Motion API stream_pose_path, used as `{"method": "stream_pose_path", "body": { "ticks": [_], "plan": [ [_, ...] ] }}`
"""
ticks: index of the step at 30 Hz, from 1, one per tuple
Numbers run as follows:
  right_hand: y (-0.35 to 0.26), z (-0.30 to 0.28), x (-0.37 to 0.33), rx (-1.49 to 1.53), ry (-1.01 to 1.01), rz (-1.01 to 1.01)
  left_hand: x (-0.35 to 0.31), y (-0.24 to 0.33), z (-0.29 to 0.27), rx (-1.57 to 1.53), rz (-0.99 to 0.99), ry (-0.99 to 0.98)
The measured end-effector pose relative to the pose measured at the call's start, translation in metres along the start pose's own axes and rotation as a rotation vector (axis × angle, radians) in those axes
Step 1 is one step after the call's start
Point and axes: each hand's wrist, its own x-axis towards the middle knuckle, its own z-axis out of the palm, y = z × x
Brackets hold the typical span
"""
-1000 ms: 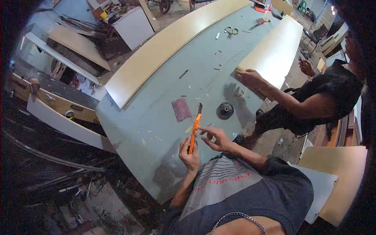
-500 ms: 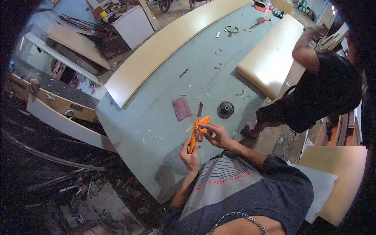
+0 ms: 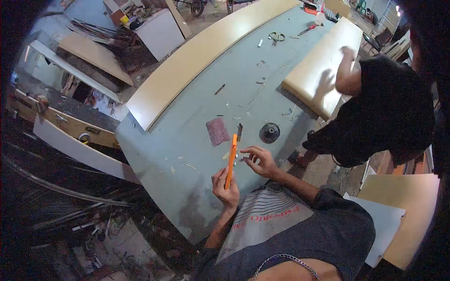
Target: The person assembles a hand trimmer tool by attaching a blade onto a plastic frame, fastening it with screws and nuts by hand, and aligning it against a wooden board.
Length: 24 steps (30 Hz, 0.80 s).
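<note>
An orange hand tool with small metal knobs along one side stands nearly on edge above the near side of the table. My left hand is closed around its lower end. Beside the knobs is my right hand, its thumb and forefinger curved but apart, just off the tool. A small grey spot shows at the thumb tip; I cannot make out what it is. Past the tool lie a dark narrow strip, a reddish sandpaper-like sheet and a round black disc-shaped pad.
A long pale board lies along the table's far left edge. Another pale panel rests at the right, where a co-worker leans in with a hand over it. Scissors and a red-handled tool lie farther back.
The orange tool has turned more edge-on and upright in my left hand. My right fingers have drawn off it slightly. The co-worker has leaned over the right panel, arm lowered.
</note>
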Motion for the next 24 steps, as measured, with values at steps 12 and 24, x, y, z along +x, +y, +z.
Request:
{"method": "stream_pose_path", "body": {
  "ticks": [12, 24],
  "plan": [
    [0.047, 0.010, -0.018, 0.008, -0.065, 0.210, -0.003, -0.007, -0.013, 0.193, 0.411, 0.089],
    [0.095, -0.005, -0.092, -0.168, 0.150, 0.075, -0.024, -0.056, -0.019, -0.424, -0.184, 0.110]
  ]
}}
